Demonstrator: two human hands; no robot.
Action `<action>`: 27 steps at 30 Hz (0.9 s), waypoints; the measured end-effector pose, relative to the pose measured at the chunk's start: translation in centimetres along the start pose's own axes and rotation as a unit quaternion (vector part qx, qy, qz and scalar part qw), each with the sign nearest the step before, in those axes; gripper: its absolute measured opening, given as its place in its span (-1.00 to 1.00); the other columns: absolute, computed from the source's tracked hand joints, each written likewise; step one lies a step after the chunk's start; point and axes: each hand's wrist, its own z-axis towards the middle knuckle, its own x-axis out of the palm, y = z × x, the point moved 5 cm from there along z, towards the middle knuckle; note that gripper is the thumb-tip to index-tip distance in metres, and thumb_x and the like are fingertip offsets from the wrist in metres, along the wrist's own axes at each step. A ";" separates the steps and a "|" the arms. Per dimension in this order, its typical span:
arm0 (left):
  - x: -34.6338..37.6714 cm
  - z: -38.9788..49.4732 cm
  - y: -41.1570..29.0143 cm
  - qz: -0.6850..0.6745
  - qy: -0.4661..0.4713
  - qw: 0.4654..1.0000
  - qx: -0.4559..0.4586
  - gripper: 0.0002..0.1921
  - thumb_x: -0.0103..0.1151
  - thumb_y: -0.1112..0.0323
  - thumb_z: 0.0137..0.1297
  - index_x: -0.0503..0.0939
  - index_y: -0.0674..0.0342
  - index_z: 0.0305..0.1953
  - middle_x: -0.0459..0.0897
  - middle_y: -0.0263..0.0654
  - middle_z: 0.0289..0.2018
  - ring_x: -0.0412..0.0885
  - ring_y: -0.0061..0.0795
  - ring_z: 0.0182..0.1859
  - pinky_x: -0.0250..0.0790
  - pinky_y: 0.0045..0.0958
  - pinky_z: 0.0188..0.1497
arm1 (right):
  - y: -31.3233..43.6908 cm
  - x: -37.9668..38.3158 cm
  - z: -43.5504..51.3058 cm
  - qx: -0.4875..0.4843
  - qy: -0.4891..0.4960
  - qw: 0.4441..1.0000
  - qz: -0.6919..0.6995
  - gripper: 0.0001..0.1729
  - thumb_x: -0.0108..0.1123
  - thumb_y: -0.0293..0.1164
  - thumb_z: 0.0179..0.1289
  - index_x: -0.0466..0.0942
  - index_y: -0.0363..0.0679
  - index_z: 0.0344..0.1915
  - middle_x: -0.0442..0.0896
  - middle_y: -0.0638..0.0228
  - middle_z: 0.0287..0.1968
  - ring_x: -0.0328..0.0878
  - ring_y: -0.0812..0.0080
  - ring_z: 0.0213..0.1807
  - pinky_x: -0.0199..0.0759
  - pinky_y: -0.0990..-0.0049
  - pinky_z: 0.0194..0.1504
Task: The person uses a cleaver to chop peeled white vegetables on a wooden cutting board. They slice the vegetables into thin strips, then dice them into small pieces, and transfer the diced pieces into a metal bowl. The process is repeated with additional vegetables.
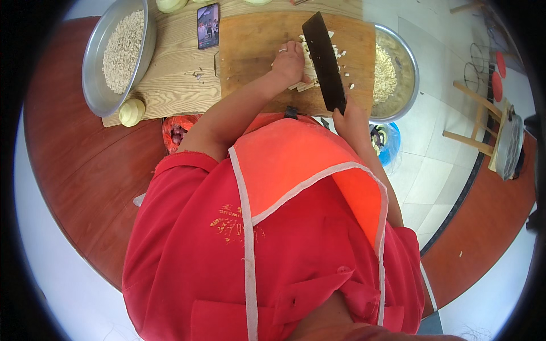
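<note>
My right hand [349, 117] grips a cleaver [324, 62] with a broad dark blade. The blade stands over a wooden cutting board [256, 34], beside a pile of pale vegetable strips [306, 85]. My left hand [291, 62], with a ring on one finger, presses on those strips just left of the blade. Its fingertips are partly hidden. Small pale cubes [351, 86] lie scattered to the right of the cleaver. Past the board's right edge, a metal basin [409, 93] holds a heap of diced pale pieces [384, 72].
On the wooden table [179, 91] at left stand a large metal basin [96, 76] of chopped pieces, a peeled round vegetable [132, 112] and a lit phone [208, 26]. Below hang a red plastic bag [175, 135] and a blue-rimmed bin [390, 147] with peelings. A wooden stool [477, 115] stands right.
</note>
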 end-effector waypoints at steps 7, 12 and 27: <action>0.2 0.0 0.3 -0.034 0.019 0.999 -0.021 0.07 0.64 0.04 -0.22 0.18 0.47 0.23 0.29 0.11 0.18 0.34 0.14 0.25 0.33 -0.11 0.29 | -0.2 1.4 -0.9 0.027 0.027 0.999 -0.028 -0.78 0.13 -0.45 0.20 0.43 -0.32 -0.17 0.62 -0.24 -0.39 0.59 -0.30 -0.26 0.45 -0.12 -0.21; -0.1 -0.7 0.5 -0.051 -0.020 0.998 -0.012 0.05 0.62 0.04 -0.20 0.19 0.50 0.22 0.30 0.10 0.17 0.36 0.15 0.21 0.35 -0.10 0.27 | -0.5 2.0 -1.0 0.033 0.029 0.998 -0.045 -0.79 0.12 -0.45 0.19 0.43 -0.31 -0.19 0.63 -0.23 -0.39 0.60 -0.31 -0.28 0.47 -0.13 -0.21; -0.6 -0.5 0.4 0.035 0.062 0.997 0.012 0.10 0.55 0.02 -0.18 0.16 0.56 0.30 0.37 0.11 0.09 0.39 0.10 0.20 0.35 -0.15 0.26 | -2.3 5.9 4.0 0.007 0.004 0.999 -0.032 -0.73 0.11 -0.42 0.21 0.45 -0.33 -0.12 0.64 -0.22 -0.35 0.61 -0.28 -0.26 0.47 -0.11 -0.21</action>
